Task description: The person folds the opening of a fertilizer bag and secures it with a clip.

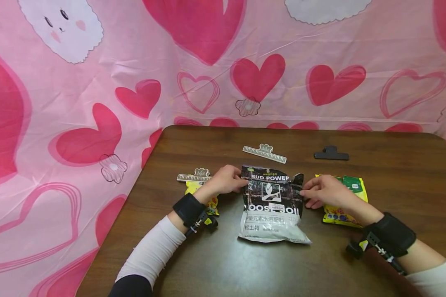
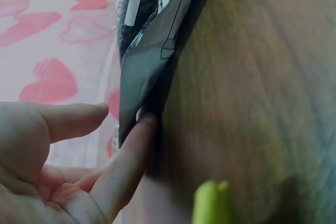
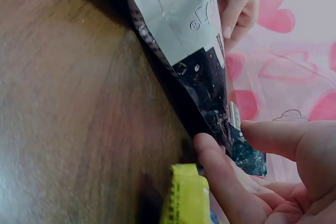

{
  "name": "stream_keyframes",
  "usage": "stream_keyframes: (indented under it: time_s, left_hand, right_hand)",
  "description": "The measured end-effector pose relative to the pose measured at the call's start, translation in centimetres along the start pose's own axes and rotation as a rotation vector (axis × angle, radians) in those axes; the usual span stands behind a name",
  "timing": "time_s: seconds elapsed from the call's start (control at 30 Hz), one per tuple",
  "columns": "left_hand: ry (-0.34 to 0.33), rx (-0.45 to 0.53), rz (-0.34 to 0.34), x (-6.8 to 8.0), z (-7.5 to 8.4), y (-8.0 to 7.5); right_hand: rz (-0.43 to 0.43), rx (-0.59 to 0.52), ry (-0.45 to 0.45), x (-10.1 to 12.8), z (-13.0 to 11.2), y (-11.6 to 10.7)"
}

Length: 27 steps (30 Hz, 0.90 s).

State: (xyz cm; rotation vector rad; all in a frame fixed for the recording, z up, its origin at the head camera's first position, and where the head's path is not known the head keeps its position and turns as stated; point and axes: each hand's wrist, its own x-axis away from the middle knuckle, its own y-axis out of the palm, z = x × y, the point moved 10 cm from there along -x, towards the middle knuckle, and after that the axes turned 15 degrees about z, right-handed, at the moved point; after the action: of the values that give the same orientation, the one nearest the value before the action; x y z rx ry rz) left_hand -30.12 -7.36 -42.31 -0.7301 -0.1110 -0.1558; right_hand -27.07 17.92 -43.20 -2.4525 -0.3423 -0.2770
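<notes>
With thumbs held apart from loosely extended fingers, the left hand (image 1: 227, 180) and right hand (image 1: 325, 192) touch opposite sides of a black-and-white bag (image 1: 269, 208) lying on the table (image 1: 275, 268), between a yellow packet (image 1: 212, 206) and a yellow-and-green packet (image 1: 340, 216), a white clip (image 1: 264, 154) and black clip (image 1: 331, 155) beyond.

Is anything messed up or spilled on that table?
Nothing spilled shows on the table, but the BUD POWER bag looks crumpled: its top right corner bunches up and creases run across the printing. Behind it, the piano-key clip lies slanted, while the black clip farther right sits nearly straight.
</notes>
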Motion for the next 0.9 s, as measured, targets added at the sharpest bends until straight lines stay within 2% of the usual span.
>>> stream_keyframes:
  time_s: [0.27, 0.4, 0.9]
  left_hand:
    - [-0.108, 0.203, -0.005, 0.0, -1.0, 0.9]
    - [-0.140, 0.259, -0.006, -0.1, -1.2, 1.2]
    - [-0.124, 0.337, 0.015, -0.1, -1.2, 0.8]
  right_hand:
    - [-0.016, -0.099, 0.051, -0.3, 0.5, 0.7]
    - [-0.009, -0.131, 0.058, -0.2, 0.5, 0.9]
    - [0.046, -0.178, 0.073, -0.1, 0.3, 0.5]
